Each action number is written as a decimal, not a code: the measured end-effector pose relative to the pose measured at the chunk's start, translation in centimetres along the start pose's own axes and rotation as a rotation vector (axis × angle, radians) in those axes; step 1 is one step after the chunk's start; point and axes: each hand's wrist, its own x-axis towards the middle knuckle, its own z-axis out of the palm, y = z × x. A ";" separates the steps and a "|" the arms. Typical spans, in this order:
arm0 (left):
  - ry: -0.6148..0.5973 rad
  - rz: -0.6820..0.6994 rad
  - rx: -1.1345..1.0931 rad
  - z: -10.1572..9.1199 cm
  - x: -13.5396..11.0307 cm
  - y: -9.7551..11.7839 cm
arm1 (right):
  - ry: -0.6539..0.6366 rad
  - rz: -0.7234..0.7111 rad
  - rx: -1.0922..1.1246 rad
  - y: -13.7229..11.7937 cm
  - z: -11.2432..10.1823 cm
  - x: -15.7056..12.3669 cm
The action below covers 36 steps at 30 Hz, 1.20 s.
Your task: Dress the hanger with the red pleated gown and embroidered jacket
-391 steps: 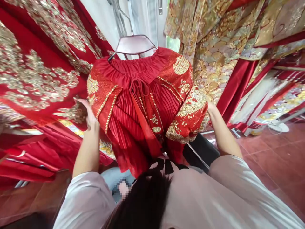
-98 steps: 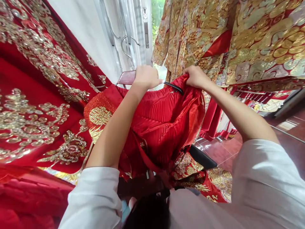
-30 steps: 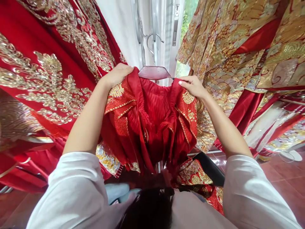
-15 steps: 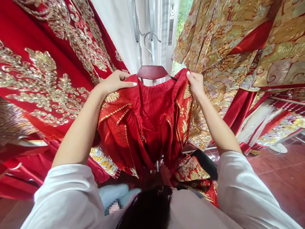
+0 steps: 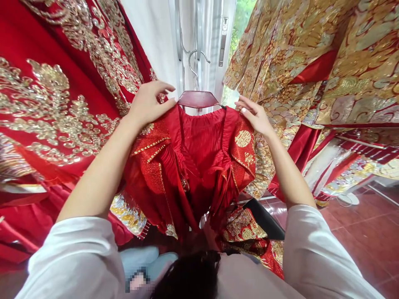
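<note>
Nearest, white sleeves (image 5: 71,257) noted, both arms raised. Red pleated skirt (image 5: 199,166) seen hung from hanger (image 5: 198,99), hem low toward body, waistband up at hanger.

Fabric judged soft, light, slippery in satin pleats. Gold-embroidered panels judged stiffer and heavier, beadwork easily snagged if dragged. Best taken at gathered waistband near hanger's two ends, not by pleats.

Left hand (image 5: 149,104) laid open on waistband at hanger's left end, fingers spread. Right hand (image 5: 254,116) set with fingertips on waistband at right end; pinch or mere touch could not be told.

Beyond, hook (image 5: 196,62) seen before window frame (image 5: 222,41), flanked by red robe (image 5: 46,104) and gold robe (image 5: 311,62).
</note>
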 end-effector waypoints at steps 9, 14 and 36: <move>-0.072 0.274 0.210 6.8 6.4 5.4 | -0.051 0.023 0.042 1.2 2.1 1.2; -0.026 0.229 0.270 8.1 6.9 5.5 | 0.205 0.013 -0.074 1.7 2.5 1.6; -0.080 0.218 0.334 7.3 6.8 5.9 | 0.379 0.324 -0.111 2.4 1.1 -7.0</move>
